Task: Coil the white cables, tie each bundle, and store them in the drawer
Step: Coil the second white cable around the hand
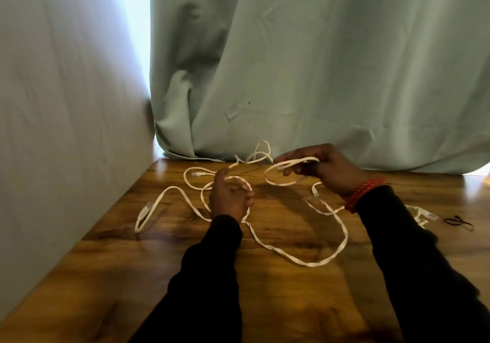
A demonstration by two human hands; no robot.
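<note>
Wooden table (265,303), tangled flat white cable (305,263)

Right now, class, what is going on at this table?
A person is coiling a white cable on a wooden table. The right hand holds up a small loop already formed, while the left hand grips the loose length feeding it. Most of the cable lies sprawled untied across the table. A dark tie waits at the right. No drawer is in view.
</note>
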